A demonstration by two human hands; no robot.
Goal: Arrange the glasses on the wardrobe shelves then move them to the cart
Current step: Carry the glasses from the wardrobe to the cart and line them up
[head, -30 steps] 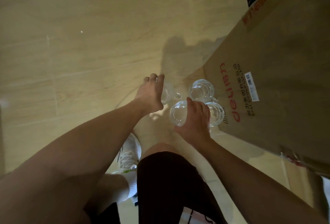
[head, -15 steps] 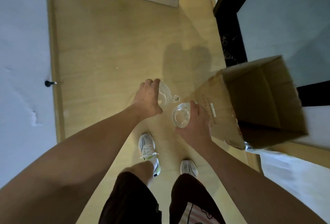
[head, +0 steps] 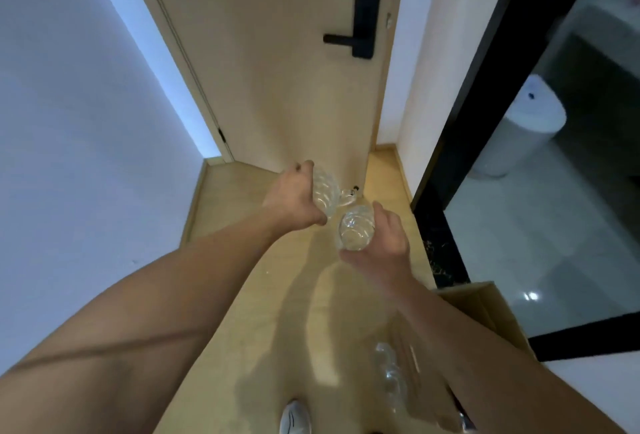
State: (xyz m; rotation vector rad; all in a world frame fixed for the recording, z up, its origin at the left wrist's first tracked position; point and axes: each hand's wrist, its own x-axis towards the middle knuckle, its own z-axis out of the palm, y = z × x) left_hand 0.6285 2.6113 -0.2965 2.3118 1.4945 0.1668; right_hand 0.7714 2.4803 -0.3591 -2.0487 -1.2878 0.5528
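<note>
My left hand (head: 294,198) grips a clear ribbed glass mug (head: 325,191) with its handle pointing right. Just to its right, my right hand (head: 384,243) holds a second clear glass (head: 356,231), its open mouth turned toward me. Both glasses are held out in front of me at about waist height, close together. More clear glasses (head: 389,374) stand on the wooden floor by the cardboard box (head: 485,309), low on the right and partly hidden by my right forearm. No wardrobe or cart is in view.
A beige door (head: 277,70) with a black handle (head: 349,40) stands straight ahead. A white wall runs along the left. On the right a black-framed doorway (head: 460,129) opens onto a tiled room with a white bin (head: 519,129). My shoe (head: 294,416) shows at the bottom edge.
I have risen from a crouch by the box with a glass in each hand. My view swung up from the floor to the door, and the box and remaining glasses dropped low right.
</note>
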